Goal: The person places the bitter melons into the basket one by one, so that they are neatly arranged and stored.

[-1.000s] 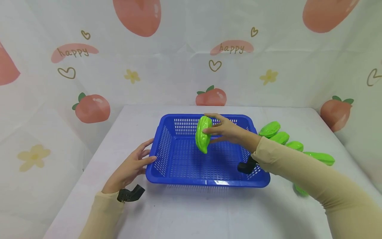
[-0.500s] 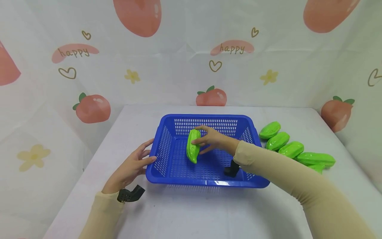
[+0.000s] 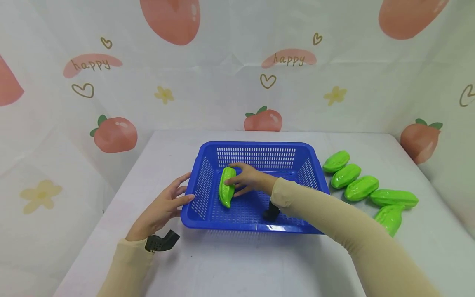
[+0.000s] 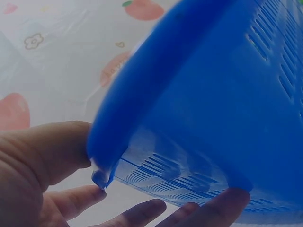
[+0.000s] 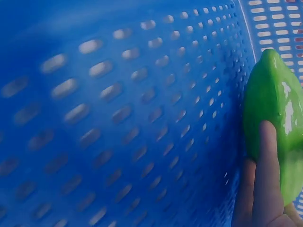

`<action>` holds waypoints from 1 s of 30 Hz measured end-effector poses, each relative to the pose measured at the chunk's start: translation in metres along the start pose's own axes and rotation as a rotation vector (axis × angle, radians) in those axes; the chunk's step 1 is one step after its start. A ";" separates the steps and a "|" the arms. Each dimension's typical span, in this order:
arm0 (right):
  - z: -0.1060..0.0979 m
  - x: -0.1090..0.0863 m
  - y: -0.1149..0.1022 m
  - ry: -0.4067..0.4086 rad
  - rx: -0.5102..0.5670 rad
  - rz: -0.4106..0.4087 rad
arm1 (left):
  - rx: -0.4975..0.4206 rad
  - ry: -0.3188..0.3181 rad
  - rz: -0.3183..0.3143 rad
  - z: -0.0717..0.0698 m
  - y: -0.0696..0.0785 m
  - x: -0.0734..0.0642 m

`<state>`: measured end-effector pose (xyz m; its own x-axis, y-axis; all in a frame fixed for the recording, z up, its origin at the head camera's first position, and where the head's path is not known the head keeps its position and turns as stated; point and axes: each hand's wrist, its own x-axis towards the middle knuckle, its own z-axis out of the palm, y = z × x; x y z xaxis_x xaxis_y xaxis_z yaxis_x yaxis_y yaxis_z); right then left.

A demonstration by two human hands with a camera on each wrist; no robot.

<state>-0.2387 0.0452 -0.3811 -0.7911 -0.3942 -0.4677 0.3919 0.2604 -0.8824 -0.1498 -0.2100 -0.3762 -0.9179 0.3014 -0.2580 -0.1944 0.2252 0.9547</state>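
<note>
A glossy, ridged green bitter melon [image 3: 227,187] stands lengthwise in the left part of a blue plastic basket [image 3: 256,227]. My right hand [image 3: 246,179] reaches in from the right and holds it, fingers spread along its side. In the right wrist view, fingertips press on the melon [image 5: 279,104] close beside the basket's slotted wall [image 5: 142,94]. At the basket's left side, my left hand [image 3: 172,200] holds the rim. The left wrist view has the thumb against the rim [image 4: 142,80] and the other fingers beneath it, near the outer wall.
To the right of the basket, several more green bitter melons [image 3: 361,188] lie in a slanting row on the white tabletop [image 3: 237,264]. Behind the table hangs a pale cloth [image 3: 215,82] printed with peaches. A black wrist camera [image 3: 161,241] sits on the left wrist.
My right hand has carried the bitter melon leftward and lower into the basket. The left hand and basket stay put. More of the melons at the right now show beyond the sleeve.
</note>
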 end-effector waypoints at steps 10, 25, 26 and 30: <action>0.011 0.012 0.002 -0.004 0.054 -0.015 | -0.007 -0.014 0.004 -0.001 0.001 0.000; 0.011 0.022 0.002 -0.020 0.141 -0.010 | 0.006 -0.009 0.002 -0.002 -0.001 0.001; 0.011 0.022 0.002 -0.020 0.141 -0.014 | 0.007 -0.009 0.002 -0.002 -0.001 0.001; 0.012 0.023 0.003 -0.022 0.149 -0.027 | 0.009 -0.011 0.003 -0.002 0.000 0.000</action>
<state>-0.2507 0.0265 -0.3953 -0.7927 -0.4188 -0.4430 0.4369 0.1164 -0.8919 -0.1509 -0.2122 -0.3764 -0.9148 0.3117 -0.2570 -0.1886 0.2331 0.9540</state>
